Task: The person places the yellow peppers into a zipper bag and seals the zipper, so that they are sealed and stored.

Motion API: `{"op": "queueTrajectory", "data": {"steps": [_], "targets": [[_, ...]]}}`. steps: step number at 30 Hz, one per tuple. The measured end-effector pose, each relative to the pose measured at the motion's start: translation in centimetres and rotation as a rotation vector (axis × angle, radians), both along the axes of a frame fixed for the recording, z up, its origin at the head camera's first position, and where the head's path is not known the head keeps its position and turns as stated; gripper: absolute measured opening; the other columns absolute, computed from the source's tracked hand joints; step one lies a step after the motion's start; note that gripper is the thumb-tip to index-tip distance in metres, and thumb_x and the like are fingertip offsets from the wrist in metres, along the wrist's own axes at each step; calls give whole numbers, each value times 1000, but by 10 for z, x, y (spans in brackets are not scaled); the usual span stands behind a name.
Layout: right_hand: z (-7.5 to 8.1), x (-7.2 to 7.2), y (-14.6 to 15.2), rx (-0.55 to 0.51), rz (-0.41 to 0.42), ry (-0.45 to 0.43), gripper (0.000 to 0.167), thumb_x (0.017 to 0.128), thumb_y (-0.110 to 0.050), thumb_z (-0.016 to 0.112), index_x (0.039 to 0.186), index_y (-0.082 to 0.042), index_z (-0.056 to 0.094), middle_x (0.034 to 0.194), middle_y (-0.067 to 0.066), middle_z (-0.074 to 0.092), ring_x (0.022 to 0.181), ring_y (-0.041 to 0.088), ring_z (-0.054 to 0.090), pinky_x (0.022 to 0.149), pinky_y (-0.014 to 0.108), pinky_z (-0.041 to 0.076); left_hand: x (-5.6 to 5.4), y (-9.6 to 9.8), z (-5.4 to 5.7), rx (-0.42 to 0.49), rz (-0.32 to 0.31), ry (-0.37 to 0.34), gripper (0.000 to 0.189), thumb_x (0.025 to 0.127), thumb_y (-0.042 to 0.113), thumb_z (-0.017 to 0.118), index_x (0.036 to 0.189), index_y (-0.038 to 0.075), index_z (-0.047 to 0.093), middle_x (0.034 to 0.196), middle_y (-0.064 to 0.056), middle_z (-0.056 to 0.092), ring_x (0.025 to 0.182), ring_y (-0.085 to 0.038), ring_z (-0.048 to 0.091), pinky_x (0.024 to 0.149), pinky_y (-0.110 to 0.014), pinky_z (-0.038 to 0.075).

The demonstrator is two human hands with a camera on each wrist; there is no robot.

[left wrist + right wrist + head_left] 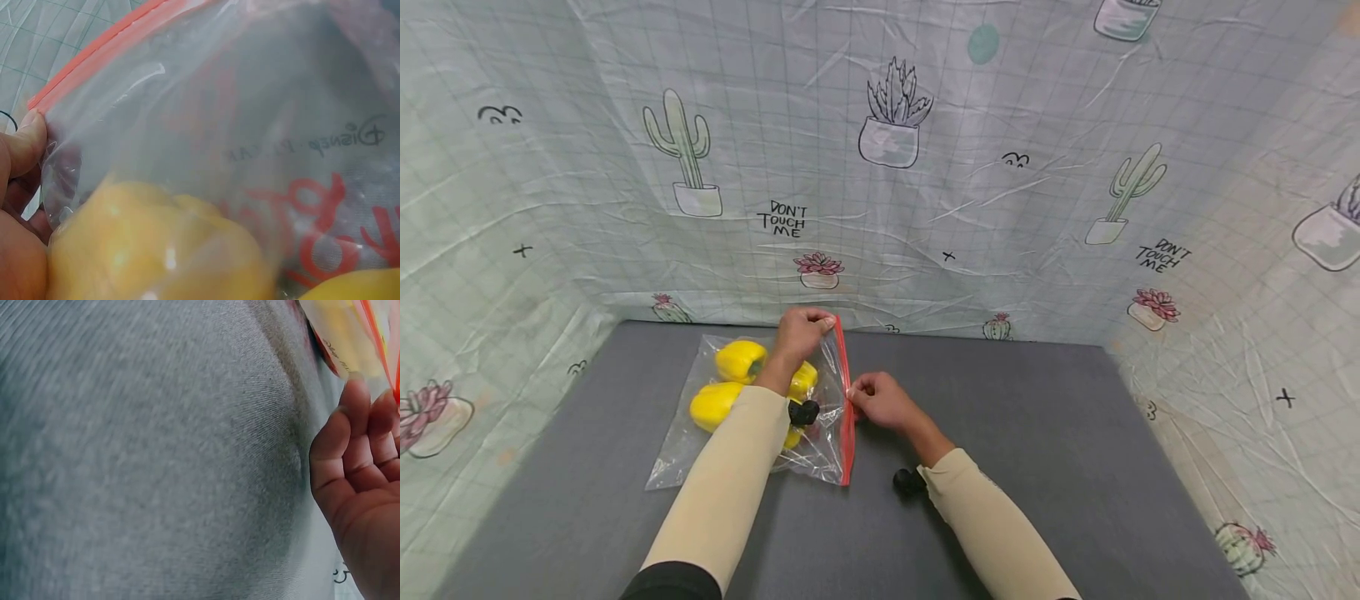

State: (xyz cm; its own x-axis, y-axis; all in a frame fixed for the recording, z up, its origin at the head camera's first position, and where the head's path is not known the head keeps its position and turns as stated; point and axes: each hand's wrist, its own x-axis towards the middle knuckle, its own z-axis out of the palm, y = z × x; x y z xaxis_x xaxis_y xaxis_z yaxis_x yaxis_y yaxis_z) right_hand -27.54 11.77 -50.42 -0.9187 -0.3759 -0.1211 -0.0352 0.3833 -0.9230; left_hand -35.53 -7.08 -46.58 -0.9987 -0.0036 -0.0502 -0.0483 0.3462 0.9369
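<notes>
A clear zip bag [672, 462] with a red zip strip [847, 454] lies on the grey table, its mouth toward the right. Inside it are several yellow bell peppers [713, 406], partly covered by the left forearm. My left hand [797, 337] pinches the bag's far corner, thumb right at the end of the strip. In the left wrist view one yellow pepper [159, 244] shows blurred through the plastic, beside red print. About midway along the strip, my right hand [883, 402] pinches the red edge between thumb and fingers. The right wrist view shows its curled fingers [356, 403] against that edge.
The grey table [1000, 433] extends to the right of the bag and toward the front. A pale cloth [955, 208] printed with cacti hangs behind it and at both sides. Black wrist mounts [908, 482] sit under both wrists, close above the table.
</notes>
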Motion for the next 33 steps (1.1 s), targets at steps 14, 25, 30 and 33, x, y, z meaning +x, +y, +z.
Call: {"op": "queueTrajectory", "data": {"steps": [14,25,30,33], "targets": [[-2,0,9,47,160,-8,23,104,-11,58,90,4,68,74,11,67,64,14,60,62,26,50,1,-1,0,15,-7,-14,29,106,22,61,121,0,74,123,-21,70,109,-32,63,99,-47,51],[-4,1,14,31,244,-60,22,102,-7,54,91,5,69,68,0,62,62,12,60,63,25,52,-2,-2,0,13,6,-13,30,106,23,62,121,1,75,125,-21,71,111,-33,63,100,-47,51],[-1,2,16,22,285,-85,22,101,-6,54,91,6,69,70,2,65,63,12,64,67,30,59,-2,-3,0,23,8,-8,30,106,22,61,121,-1,74,125,-22,70,112,-34,63,100,-48,51],[-1,3,17,23,317,-86,23,101,-6,54,90,6,70,70,4,67,63,12,65,69,32,61,-2,-3,0,22,12,-5,31,106,22,60,122,-1,73,126,-22,70,114,-34,63,101,-48,51]]}}
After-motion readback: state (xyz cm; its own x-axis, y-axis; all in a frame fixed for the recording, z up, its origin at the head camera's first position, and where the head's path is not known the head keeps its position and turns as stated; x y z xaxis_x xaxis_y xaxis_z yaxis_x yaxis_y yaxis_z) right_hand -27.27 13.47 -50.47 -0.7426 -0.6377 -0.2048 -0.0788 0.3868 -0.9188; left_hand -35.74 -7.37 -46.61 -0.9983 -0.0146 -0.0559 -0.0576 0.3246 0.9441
